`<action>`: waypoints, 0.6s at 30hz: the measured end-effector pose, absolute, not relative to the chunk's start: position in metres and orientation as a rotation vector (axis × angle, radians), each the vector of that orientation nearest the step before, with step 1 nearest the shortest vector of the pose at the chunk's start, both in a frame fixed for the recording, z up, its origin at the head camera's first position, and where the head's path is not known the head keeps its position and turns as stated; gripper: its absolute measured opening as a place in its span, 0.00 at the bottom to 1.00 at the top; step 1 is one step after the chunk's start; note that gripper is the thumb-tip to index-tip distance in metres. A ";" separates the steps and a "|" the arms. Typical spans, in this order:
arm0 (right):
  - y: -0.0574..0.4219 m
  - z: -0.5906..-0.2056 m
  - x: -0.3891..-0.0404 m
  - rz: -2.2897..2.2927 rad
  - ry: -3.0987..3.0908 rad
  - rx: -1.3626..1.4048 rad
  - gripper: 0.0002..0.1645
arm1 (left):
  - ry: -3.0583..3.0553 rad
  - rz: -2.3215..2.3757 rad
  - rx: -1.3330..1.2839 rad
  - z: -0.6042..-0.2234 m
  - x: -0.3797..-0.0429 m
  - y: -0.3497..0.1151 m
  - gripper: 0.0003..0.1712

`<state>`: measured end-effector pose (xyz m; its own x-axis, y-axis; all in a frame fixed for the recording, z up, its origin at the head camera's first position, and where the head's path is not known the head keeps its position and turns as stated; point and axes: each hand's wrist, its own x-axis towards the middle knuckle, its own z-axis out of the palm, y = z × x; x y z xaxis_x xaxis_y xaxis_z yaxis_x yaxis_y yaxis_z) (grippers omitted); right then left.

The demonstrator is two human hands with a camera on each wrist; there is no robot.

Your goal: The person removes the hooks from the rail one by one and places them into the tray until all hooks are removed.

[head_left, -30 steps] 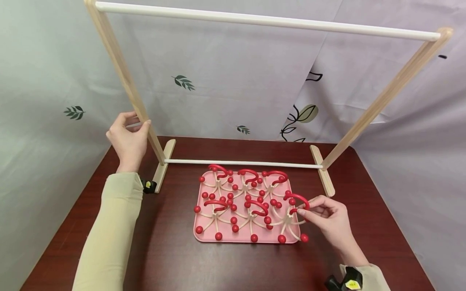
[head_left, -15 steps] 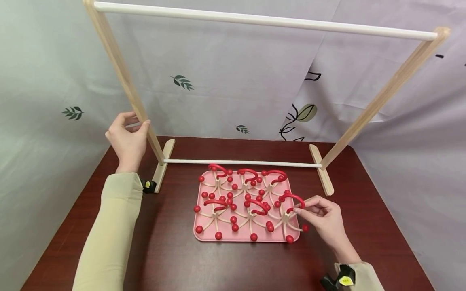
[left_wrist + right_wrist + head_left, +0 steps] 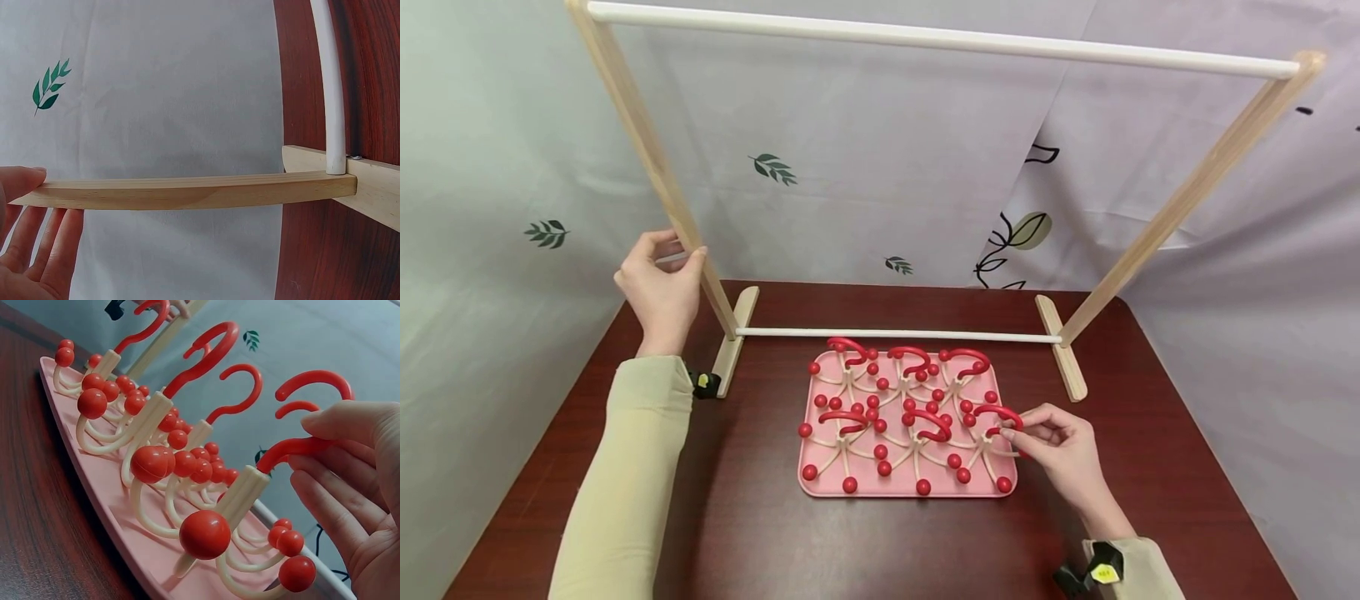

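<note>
The left hand (image 3: 658, 292) grips the left wooden post (image 3: 651, 150) of a tall rack, with thumb on one side and fingers on the other. In the left wrist view, the post (image 3: 187, 194) reaches down to its foot. The right hand (image 3: 1063, 454) pinches the red hook (image 3: 300, 447) of a small rotary hanger, whose cream arms end in red balls. This hanger is at the front right corner of a pink tray (image 3: 951, 493), its arms low over the surface. Several similar hangers, such as one at the front left (image 3: 844, 442), fill the tray.
A white top rail (image 3: 925, 37) spans the rack, and a thin lower rod (image 3: 895, 335) joins its two feet behind the tray. The right post (image 3: 1187, 200) leans outward in view. Patterned cloth (image 3: 865, 167) hangs behind the dark red table (image 3: 760, 533).
The right hand has shifted a little left with the hanger's hook, and the hanger's balls have turned and come in over the tray's front right. The left hand stays on the post.
</note>
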<state>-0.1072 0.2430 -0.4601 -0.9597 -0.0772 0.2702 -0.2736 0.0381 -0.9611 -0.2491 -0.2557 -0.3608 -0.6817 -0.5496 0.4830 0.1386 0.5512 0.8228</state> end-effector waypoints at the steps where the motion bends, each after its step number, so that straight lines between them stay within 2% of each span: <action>1: 0.243 -0.460 -0.107 2.048 -2.157 0.376 0.10 | -2.034 -1.166 0.330 -0.360 -0.249 -0.256 0.17; 18: 0.240 -0.461 -0.108 2.026 -2.221 0.323 0.10 | -2.053 -1.154 0.338 -0.358 -0.248 -0.260 0.17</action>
<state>-0.1077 0.2400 -0.4615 -0.9703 -0.0772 0.2292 -0.2353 0.0823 -0.9684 -0.2480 -0.2598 -0.3578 -0.6883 -0.5463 0.4773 0.1241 0.5597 0.8194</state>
